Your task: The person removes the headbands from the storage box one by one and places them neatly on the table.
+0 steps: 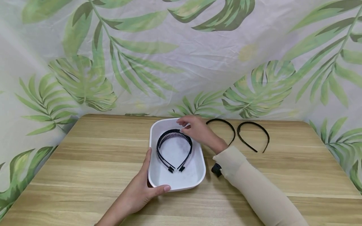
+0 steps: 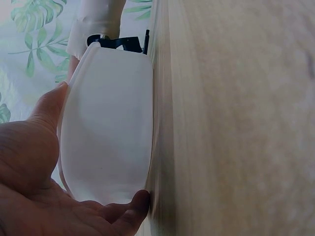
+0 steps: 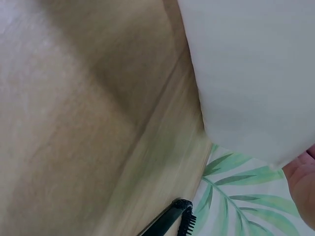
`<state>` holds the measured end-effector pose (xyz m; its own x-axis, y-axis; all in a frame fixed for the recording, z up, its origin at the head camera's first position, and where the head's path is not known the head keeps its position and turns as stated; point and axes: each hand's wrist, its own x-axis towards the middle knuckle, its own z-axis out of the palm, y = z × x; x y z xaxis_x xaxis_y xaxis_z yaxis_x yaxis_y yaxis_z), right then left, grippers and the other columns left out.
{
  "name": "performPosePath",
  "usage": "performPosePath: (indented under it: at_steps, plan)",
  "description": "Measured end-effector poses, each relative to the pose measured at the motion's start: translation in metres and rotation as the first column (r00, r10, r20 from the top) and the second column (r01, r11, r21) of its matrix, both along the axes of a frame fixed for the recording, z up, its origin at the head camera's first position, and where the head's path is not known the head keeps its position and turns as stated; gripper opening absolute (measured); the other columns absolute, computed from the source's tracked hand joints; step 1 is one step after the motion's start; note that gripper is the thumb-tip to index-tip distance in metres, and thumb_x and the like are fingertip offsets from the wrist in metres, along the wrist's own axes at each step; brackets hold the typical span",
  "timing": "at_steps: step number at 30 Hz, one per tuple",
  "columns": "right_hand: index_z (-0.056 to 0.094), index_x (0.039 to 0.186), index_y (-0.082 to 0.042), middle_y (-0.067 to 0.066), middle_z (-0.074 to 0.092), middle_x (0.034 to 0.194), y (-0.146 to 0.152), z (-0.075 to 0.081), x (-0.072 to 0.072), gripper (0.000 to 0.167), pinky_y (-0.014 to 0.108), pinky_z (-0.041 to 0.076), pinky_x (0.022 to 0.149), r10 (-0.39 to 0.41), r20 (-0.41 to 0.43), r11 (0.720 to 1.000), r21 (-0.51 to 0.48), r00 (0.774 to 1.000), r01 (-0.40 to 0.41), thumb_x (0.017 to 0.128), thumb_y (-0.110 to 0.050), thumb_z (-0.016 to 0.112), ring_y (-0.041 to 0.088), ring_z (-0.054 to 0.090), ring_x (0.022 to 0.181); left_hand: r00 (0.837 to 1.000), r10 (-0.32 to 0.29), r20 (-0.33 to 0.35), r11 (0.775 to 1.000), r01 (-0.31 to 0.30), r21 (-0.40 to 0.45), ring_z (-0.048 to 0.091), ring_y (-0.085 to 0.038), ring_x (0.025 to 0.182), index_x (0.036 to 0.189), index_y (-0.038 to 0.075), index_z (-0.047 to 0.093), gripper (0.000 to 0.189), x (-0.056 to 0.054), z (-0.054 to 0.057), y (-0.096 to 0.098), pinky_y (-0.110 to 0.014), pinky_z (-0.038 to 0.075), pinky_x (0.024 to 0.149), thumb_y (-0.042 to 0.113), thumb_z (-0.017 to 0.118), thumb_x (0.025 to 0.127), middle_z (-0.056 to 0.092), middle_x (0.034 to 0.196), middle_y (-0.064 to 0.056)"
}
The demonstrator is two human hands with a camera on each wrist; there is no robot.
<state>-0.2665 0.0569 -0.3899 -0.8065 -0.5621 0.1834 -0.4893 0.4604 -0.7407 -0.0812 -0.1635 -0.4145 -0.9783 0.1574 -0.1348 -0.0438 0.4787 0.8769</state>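
Note:
My left hand grips a white plastic box at its near left corner, thumb on the front rim and fingers along the left side. The left wrist view shows the fingers of this left hand along the bottom of the box wall. Inside the box lies a small stack of black toothed headbands, their tips toward me. Over the far right rim hovers my right hand, fingers loosely bent, fingertips close above the stack's curved top. Nothing shows between those fingers.
Right of the box, two black headbands lie on the wooden table: one partly behind my right wrist, another farther right. A leaf-printed cloth hangs behind the table's far edge. A black wrist device sits under the right sleeve.

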Motion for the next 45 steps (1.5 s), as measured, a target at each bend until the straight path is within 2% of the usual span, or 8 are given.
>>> performPosePath:
  at_steps: [4,8,11,22,30,36,40,45]
  plan:
    - [0.067,0.131,0.008,0.025,0.071,0.127,-0.002,0.000,-0.001,0.035,0.042,0.057,0.101,0.009,-0.002,1.000,0.021,1.000,-0.009,0.097,0.004,0.068,0.039,0.067,0.115,1.000,0.006,0.005,1.000,-0.006,0.005,0.025,-0.028,0.158,0.169,0.025,-0.010,0.136,0.001,-0.001,0.001,-0.007,0.020,0.114,0.039,0.092,0.080,0.005,0.178,-0.005]
    - [0.068,0.130,0.007,0.024,0.071,0.126,-0.004,-0.001,-0.002,0.034,0.040,0.057,0.101,0.016,-0.030,0.999,0.050,0.999,-0.015,0.096,0.003,0.067,0.037,0.068,0.114,1.000,0.004,-0.006,1.000,-0.004,-0.022,0.027,-0.028,0.158,0.169,0.025,-0.010,0.136,0.000,0.000,0.001,-0.024,0.026,0.122,0.041,0.091,0.080,0.006,0.178,-0.006]
    - [0.069,0.129,0.007,0.023,0.072,0.125,-0.005,-0.001,-0.003,0.033,0.039,0.057,0.101,0.014,-0.043,0.997,0.079,0.999,-0.011,0.096,0.002,0.068,0.035,0.068,0.112,1.000,0.003,-0.008,0.999,-0.003,-0.036,0.029,-0.028,0.157,0.169,0.025,-0.010,0.135,0.000,0.001,0.001,-0.033,0.027,0.124,0.042,0.091,0.080,0.007,0.178,-0.005]
    - [0.070,0.129,0.005,0.020,0.073,0.124,-0.009,-0.003,-0.005,0.032,0.038,0.056,0.100,0.029,-0.072,0.987,0.157,0.997,-0.017,0.097,0.001,0.069,0.031,0.069,0.112,1.000,-0.001,-0.001,1.000,0.001,-0.027,0.024,-0.027,0.158,0.169,0.024,-0.010,0.136,-0.001,-0.001,0.001,-0.033,0.023,0.125,0.041,0.091,0.080,0.005,0.178,-0.005]
    - [0.070,0.130,0.002,0.018,0.073,0.128,-0.013,-0.002,-0.006,0.033,0.039,0.056,0.101,0.035,-0.069,0.982,0.186,0.997,-0.021,0.097,0.001,0.068,0.030,0.070,0.114,1.000,-0.005,0.002,1.000,0.005,-0.026,0.024,-0.027,0.158,0.169,0.024,-0.011,0.136,-0.001,0.000,0.002,-0.043,0.022,0.125,0.040,0.091,0.081,0.003,0.178,-0.005]
    - [0.071,0.129,0.001,0.017,0.074,0.123,-0.016,-0.004,-0.006,0.033,0.037,0.056,0.100,0.039,-0.109,0.977,0.215,0.993,-0.014,0.096,0.003,0.069,0.028,0.070,0.112,1.000,-0.003,0.002,1.000,0.003,-0.029,0.024,-0.028,0.158,0.169,0.024,-0.011,0.136,-0.001,-0.001,0.001,-0.046,0.022,0.125,0.040,0.091,0.080,0.004,0.178,-0.006]
    - [0.072,0.128,0.001,0.016,0.075,0.121,-0.018,-0.004,-0.006,0.033,0.037,0.057,0.099,0.047,-0.149,0.968,0.249,0.988,-0.008,0.095,0.004,0.069,0.027,0.071,0.111,1.000,0.000,0.005,1.000,0.000,-0.027,0.024,-0.028,0.158,0.169,0.022,-0.010,0.136,-0.001,-0.001,0.001,-0.045,0.022,0.126,0.040,0.091,0.080,0.004,0.178,-0.006]
    - [0.072,0.128,0.001,0.016,0.075,0.121,-0.018,-0.006,-0.005,0.033,0.038,0.057,0.098,0.048,-0.150,0.967,0.256,0.988,-0.008,0.096,0.006,0.067,0.027,0.071,0.111,1.000,0.001,0.008,1.000,-0.001,-0.025,0.023,-0.027,0.159,0.169,0.022,-0.010,0.136,0.000,0.000,0.001,-0.043,0.021,0.126,0.040,0.091,0.080,0.004,0.178,-0.005]
